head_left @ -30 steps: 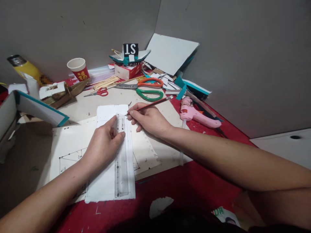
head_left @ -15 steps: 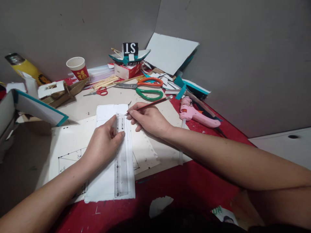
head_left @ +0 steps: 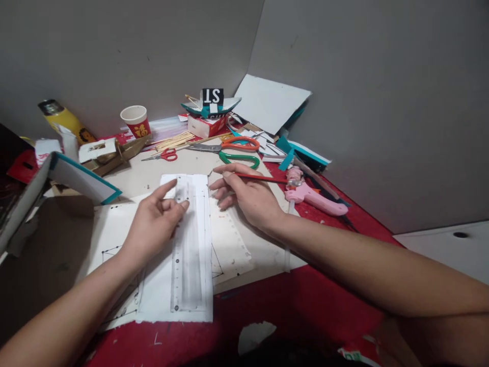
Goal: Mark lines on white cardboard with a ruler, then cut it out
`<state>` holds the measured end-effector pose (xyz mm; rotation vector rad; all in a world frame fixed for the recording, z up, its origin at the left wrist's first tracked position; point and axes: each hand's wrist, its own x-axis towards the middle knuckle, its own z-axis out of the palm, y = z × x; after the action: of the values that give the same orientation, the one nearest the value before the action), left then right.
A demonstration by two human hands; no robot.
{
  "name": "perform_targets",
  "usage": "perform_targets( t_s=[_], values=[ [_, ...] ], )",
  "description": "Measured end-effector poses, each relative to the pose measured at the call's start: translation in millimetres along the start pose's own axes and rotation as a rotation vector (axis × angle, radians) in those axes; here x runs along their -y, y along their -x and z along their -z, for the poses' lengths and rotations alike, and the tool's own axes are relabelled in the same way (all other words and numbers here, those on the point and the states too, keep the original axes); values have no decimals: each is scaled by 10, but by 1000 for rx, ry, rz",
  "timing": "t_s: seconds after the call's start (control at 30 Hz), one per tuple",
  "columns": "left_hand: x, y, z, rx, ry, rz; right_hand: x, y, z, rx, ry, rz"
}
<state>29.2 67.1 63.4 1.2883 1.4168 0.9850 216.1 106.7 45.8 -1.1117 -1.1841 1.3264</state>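
A clear plastic ruler (head_left: pixel 186 265) lies lengthwise over a strip of white foam board or card (head_left: pixel 160 290). My left hand (head_left: pixel 158 214) grips the ruler near its far end, thumb on top and index finger stretched along its left edge; the other fingertips are partly hidden. To the right of the card, my right hand (head_left: pixel 254 196) holds a red pencil (head_left: pixel 263 178) between thumb and fingers, its back end pointing toward the glue gun. Underneath the card are paper sheets (head_left: pixel 233 250) with drawn black lines.
A pink glue gun (head_left: pixel 321 199) rests at the right. Large scissors (head_left: pixel 239 160) with orange and green handles and small red scissors (head_left: pixel 166 155) lie beyond my hands. A paper cup (head_left: pixel 134 122), a yellow bottle (head_left: pixel 66 122) and a teal-edged cardboard piece (head_left: pixel 87 178) stand left.
The ruler has shifted left across the card with my left hand. My right hand has drawn away from the ruler to the right, and the pencil now lies flatter in it.
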Motion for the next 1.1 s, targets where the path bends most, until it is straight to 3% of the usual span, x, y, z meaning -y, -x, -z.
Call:
perform_targets(
  t_s=[0.13, 0.33, 0.47, 0.57, 0.63, 0.73, 0.8, 0.9, 1.0, 1.1],
  values=[
    [-136, 22, 77, -139, 115, -129, 63, 102, -26, 141, -11, -92],
    [-124, 207, -77, -113, -2, -245, 161, 383, -68, 649, -22, -190],
    [-112, 287, -121, -25, -80, -323, 196, 471, -110, 620, -82, -309],
    [-208, 341, 12, -25, -199, -388, 249, 444, -108, 571, -54, -266],
    [-311, 398, 182, -110, -392, -498, 295, 408, -90, 516, -21, -199],
    [-483, 505, 509, -345, -897, -660, 342, 369, -68, 436, 16, -134],
    [-588, 581, 734, -513, -1268, -613, 343, 364, -68, 414, 21, -123],
    [-708, 683, 1044, -665, -1651, -356, 315, 379, -90, 422, 16, -119],
    [-773, 738, 1333, -717, -1735, -81, 297, 408, -112, 436, 27, -117],
    [-813, 730, 1617, -724, -1700, 55, 305, 432, -118, 453, 48, -106]
  ],
)
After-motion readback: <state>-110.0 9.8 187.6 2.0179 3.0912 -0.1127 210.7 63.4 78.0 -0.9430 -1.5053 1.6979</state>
